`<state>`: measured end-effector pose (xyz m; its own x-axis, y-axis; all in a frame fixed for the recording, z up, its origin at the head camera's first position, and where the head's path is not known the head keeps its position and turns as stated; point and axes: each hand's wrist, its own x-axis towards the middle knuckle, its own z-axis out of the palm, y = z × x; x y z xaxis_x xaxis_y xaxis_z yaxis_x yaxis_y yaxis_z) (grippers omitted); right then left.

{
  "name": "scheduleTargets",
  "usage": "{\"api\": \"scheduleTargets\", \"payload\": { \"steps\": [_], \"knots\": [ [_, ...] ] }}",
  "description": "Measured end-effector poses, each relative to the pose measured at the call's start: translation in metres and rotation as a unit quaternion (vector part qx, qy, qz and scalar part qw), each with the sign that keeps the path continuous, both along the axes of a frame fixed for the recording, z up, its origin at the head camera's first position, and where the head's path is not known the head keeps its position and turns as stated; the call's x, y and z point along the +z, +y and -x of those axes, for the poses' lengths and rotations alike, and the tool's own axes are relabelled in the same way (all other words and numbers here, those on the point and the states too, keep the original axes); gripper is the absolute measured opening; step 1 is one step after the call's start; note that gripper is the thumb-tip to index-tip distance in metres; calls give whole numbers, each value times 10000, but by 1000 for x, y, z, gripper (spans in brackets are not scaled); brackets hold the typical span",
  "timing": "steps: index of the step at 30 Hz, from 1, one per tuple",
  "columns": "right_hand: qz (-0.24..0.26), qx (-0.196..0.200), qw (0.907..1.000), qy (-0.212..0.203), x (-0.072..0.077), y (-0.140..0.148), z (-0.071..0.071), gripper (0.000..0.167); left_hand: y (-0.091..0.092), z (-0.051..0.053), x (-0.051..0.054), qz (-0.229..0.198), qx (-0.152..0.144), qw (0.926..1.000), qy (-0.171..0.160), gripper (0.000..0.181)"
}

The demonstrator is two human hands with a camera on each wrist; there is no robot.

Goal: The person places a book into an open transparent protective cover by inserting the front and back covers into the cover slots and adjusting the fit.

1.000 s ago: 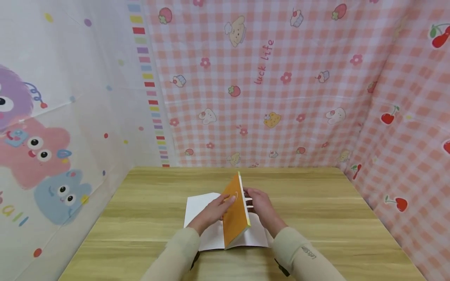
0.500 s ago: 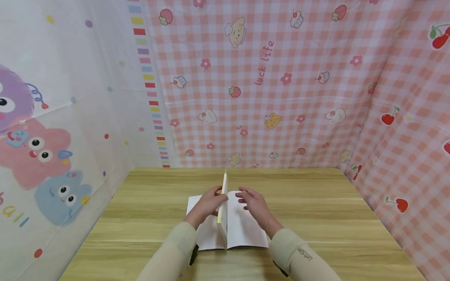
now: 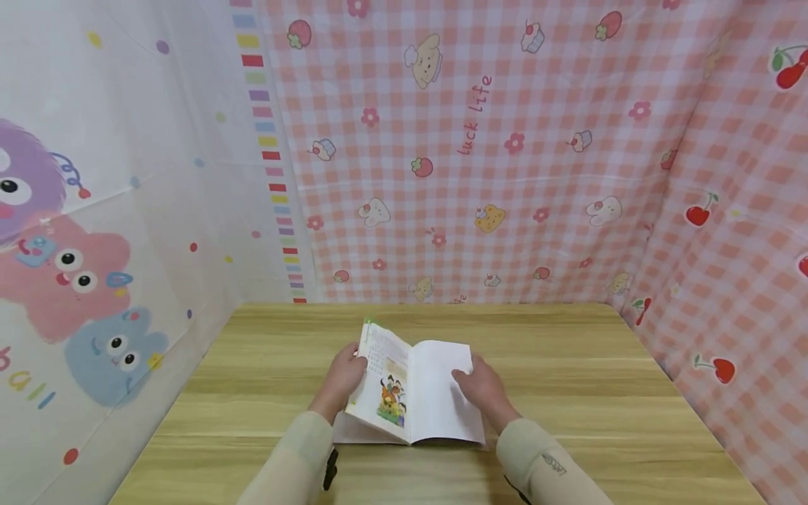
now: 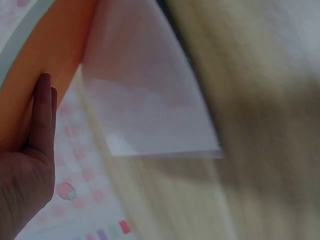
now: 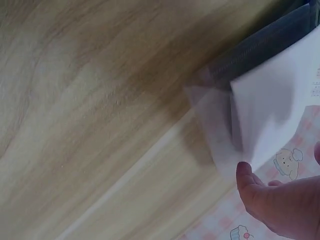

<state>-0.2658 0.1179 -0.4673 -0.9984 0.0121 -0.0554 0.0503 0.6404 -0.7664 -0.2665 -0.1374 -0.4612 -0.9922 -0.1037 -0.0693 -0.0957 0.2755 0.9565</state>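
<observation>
The open book (image 3: 438,396), fold running near to far, points its top away.

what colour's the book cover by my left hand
Orange; the book cover shows best in the left wrist view.

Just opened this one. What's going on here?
A person has an orange-covered paper book open at a light wood-grain table. The left hand grips its tilted-up left side, where a colourful printed illustration shows. The right hand pinches the edge of the blank-looking white right-hand page. A pale sheet lies under the raised side.
</observation>
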Motion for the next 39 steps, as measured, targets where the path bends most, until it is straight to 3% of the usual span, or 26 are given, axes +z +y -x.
{"api": "scheduleTargets", "payload": {
  "steps": [5,11,13,16,18,20,23,27,28,31,34,37,39],
  "knots": [
    [107,-181,9998,-70,-3,-2,0,58,-9,1,-8,348,135,9993,-98,53],
    [389,-374,9984,179,4,-6,1,43,-18,-1,-19,708,184,9969,-276,53],
    [433,-411,9978,300,6,-7,2,39,-20,-4,-22,795,166,9964,-253,52],
    [658,-487,9960,353,5,-10,4,34,-23,-7,-29,1305,125,9914,-52,48],
    [983,-532,9933,289,2,-12,4,33,-22,-8,-34,1841,141,9826,224,46],
    [1315,-551,9895,216,0,-14,3,33,-18,-10,-36,2460,187,9680,458,48],
    [1678,-505,9843,207,-1,-20,1,34,-3,-13,-37,3321,315,9386,879,61],
    [1706,-458,9836,363,-2,-24,0,35,26,-16,-35,3811,16,9123,1499,73],
    [1691,-447,9837,414,-2,-24,0,35,33,-16,-35,3807,-170,9096,1656,74],
    [1603,-438,9847,520,-2,-25,0,35,51,-17,-34,3731,-694,9115,1585,77],
    [1471,-455,9863,593,-1,-25,1,34,59,-16,-34,3971,-679,9059,1307,65],
    [1297,-475,9882,664,-1,-24,2,31,60,-15,-33,4331,-479,8929,1137,46],
    [1292,-463,9880,706,-1,-25,1,30,59,-15,-32,4284,-453,8952,1141,39]
  ]
}}
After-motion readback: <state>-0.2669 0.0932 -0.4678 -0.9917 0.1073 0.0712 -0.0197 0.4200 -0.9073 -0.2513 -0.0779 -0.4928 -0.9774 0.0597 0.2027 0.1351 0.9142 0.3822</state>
